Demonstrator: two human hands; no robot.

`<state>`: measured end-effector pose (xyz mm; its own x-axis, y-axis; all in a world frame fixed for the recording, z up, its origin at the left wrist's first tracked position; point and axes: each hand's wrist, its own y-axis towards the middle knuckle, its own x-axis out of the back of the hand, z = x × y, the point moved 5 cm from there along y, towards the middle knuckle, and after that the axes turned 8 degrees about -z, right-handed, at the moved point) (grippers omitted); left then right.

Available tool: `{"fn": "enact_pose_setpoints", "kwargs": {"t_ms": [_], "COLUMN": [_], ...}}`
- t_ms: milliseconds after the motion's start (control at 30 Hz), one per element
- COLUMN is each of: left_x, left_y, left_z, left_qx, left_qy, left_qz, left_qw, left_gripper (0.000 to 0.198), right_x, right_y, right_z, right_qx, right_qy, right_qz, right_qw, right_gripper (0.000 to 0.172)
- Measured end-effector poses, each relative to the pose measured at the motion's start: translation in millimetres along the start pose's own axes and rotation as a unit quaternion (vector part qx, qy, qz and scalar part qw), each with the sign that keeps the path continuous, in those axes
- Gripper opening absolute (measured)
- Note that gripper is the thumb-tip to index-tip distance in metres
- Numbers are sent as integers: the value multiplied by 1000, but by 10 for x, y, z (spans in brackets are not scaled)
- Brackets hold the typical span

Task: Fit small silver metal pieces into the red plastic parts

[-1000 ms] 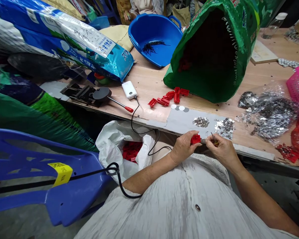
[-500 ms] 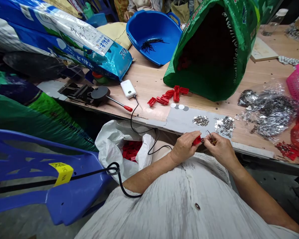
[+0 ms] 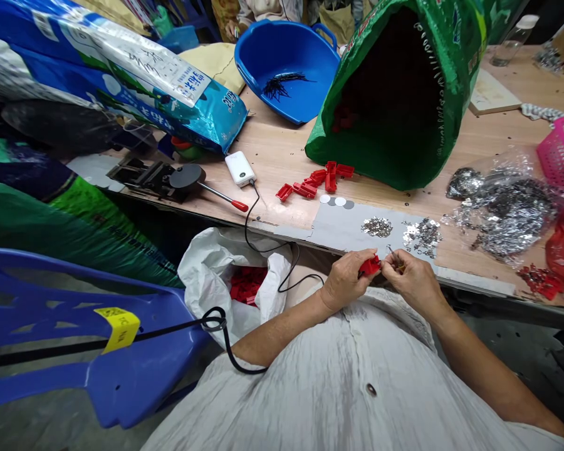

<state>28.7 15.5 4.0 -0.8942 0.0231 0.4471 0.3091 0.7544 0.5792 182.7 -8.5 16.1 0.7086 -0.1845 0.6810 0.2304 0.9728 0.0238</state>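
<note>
Near the table's front edge my left hand [image 3: 346, 277] is closed on a small red plastic part [image 3: 369, 265]. Close to its right side, my right hand [image 3: 410, 274] is closed round a thin metal tool [image 3: 395, 257] whose tip points up and left. The fingertips of both hands nearly meet beside the red part. Just beyond them a grey mat [image 3: 336, 220] bears two piles of small silvery metal pieces, one pile [image 3: 376, 227] to the left and another [image 3: 422, 235] to the right.
Several red parts [image 3: 330, 177] lie before an open green sack [image 3: 385, 160]. Left are a white power bank [image 3: 239, 168] and a lever tool [image 3: 188, 177]; a white bag [image 3: 200, 266] stands below. Plastic-wrapped metal pieces [image 3: 512, 216] lie right. A blue basin [image 3: 305, 56] sits behind.
The red part in my left hand has turned slightly and shows more of its surface. Both hands stay close together in nearly the same place. The view has shifted slightly.
</note>
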Motion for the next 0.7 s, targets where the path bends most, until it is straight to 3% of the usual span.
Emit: {"fn": "enact_pose_setpoints", "kwargs": {"t_ms": [233, 467, 700], "left_x": [21, 28, 38], "left_y": [13, 14, 12], "left_z": [-33, -20, -38], "left_qx": [-32, -10, 2], "left_qy": [-17, -44, -64], "left_qz": [-29, -38, -33], "left_qw": [999, 998, 997], "left_gripper": [32, 31, 31], "right_x": [9, 28, -51], "right_y": [-4, -9, 28], "right_z": [15, 65, -156], "right_qx": [4, 25, -24], "right_qy": [-4, -20, 127], "right_qz": [1, 18, 100], "right_qw": [1000, 999, 987], "right_gripper": [15, 17, 24]}}
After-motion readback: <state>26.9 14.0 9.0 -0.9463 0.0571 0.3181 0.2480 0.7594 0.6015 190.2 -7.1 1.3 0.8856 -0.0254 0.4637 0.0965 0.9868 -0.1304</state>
